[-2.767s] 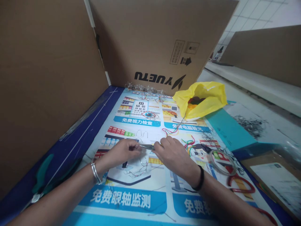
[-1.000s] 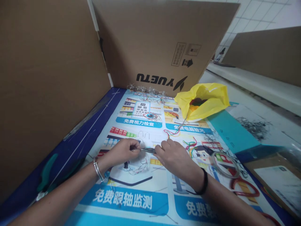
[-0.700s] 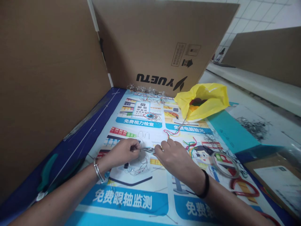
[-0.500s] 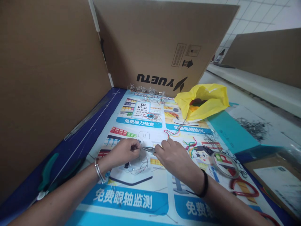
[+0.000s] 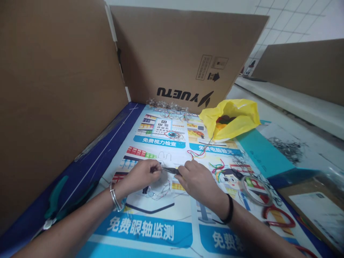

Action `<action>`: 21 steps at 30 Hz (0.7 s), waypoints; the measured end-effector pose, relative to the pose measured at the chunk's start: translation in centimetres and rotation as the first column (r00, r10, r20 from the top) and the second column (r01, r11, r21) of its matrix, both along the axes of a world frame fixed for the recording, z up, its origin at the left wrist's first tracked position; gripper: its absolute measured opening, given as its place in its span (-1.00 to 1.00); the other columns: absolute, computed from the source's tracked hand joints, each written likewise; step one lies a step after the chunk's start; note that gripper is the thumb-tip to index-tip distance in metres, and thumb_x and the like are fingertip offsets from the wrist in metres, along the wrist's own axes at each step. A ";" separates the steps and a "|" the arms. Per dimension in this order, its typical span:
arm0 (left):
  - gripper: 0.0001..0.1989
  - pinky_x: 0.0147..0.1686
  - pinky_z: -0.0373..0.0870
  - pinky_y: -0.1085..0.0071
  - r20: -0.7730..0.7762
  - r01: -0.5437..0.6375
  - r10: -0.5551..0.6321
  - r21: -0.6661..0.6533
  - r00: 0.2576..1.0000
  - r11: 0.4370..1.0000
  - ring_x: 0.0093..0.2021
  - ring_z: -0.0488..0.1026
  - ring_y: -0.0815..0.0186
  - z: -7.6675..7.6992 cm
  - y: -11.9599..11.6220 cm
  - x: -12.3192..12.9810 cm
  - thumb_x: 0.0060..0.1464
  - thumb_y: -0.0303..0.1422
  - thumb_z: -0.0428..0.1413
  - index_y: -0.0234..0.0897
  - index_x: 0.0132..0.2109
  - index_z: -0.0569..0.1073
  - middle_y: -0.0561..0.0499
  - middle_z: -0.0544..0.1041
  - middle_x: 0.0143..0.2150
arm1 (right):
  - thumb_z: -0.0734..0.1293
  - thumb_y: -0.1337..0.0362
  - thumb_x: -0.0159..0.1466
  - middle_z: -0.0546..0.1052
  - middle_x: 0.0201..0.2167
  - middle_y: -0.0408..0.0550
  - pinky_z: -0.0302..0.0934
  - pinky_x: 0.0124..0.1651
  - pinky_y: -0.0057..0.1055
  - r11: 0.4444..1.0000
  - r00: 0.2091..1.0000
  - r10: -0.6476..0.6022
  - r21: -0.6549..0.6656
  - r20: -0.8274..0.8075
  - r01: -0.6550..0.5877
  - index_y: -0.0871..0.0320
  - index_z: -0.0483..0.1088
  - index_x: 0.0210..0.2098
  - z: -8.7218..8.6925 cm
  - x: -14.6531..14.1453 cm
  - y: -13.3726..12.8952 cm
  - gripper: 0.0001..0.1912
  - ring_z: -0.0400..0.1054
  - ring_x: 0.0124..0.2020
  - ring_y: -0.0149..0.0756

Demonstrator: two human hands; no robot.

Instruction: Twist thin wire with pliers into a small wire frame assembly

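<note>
Your left hand [image 5: 145, 175] is pinching what looks like a thin wire [image 5: 162, 167] between thumb and forefinger, though its exact shape is too small to tell; your right hand [image 5: 195, 181] is closing around the handles of the slim-nosed pliers [image 5: 172, 170], whose tips are reaching across to your left fingertips; wire and pliers are meeting between your two hands, just above the printed poster [image 5: 193, 229] lying on the counter [image 5: 126, 114].

For clean work, you are best served, I judge, by gripping the wire close to the plier tips, so that it is not swivelling; by turning the right wrist gently rather than yanking, since wire this fine is probably kinking or snapping easily; and by leaving your left fingertips just outside the bite.

Below your hands a loose tangle of fine wire [image 5: 159, 195] is lying on the poster; it could be snagging if you are dipping too low; coloured cords [image 5: 199, 154] are trailing beyond your right hand towards the yellow bag [image 5: 242, 111]; a clear ring [image 5: 255, 190] and a red-handled tool [image 5: 279, 216] are resting to your right, while green-handled pliers [image 5: 55, 197] are lying to your left.
</note>
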State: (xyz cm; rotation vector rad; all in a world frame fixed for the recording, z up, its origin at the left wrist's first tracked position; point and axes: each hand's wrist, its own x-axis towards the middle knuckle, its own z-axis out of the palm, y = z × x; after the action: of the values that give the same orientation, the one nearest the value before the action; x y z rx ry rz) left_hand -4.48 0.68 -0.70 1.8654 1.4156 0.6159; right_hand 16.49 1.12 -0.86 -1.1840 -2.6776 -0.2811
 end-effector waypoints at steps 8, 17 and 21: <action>-0.91 -0.54 0.09 0.53 0.045 0.014 -0.013 -0.013 0.999 1.000 -0.53 0.22 0.42 -0.8 0.1 -0.3 -0.10 -0.47 -0.02 -0.30 -0.46 0.37 0.12 0.33 -0.56 | 0.23 0.19 0.25 0.35 -0.43 -0.05 -0.05 -0.35 -0.37 1.000 1.000 0.007 0.002 0.026 -0.007 0.15 0.31 -0.38 0.0 0.1 -0.2 -0.84 0.20 -0.33 -0.24; -0.91 -0.51 0.11 0.51 0.039 0.049 -0.049 0.001 0.998 0.999 -0.50 0.24 0.39 -0.8 0.2 -0.4 -0.07 -0.47 -0.03 -0.30 -0.46 0.35 0.11 0.34 -0.52 | 0.23 0.19 0.25 0.36 -0.44 -0.05 -0.09 -0.38 -0.39 0.994 0.998 -0.053 0.094 0.039 0.049 0.15 0.32 -0.38 0.2 0.5 0.2 -0.84 0.20 -0.35 -0.26; -0.90 -0.39 0.20 0.48 0.075 0.113 -0.120 0.090 0.990 0.989 -0.40 0.29 0.36 -0.6 0.2 -0.3 -0.06 -0.51 -0.03 -0.28 -0.46 0.33 0.07 0.37 -0.42 | 0.22 0.21 0.26 0.35 -0.44 -0.04 -0.11 -0.40 -0.38 0.990 0.994 -0.096 0.106 0.053 0.090 0.15 0.31 -0.37 0.1 0.6 0.4 -0.85 0.20 -0.36 -0.24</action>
State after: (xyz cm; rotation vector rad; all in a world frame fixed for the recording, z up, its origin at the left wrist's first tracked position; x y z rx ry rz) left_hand -4.77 0.91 -1.31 1.9528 1.2367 0.6950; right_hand 17.09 1.50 -0.72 -1.2892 -2.6249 -0.4703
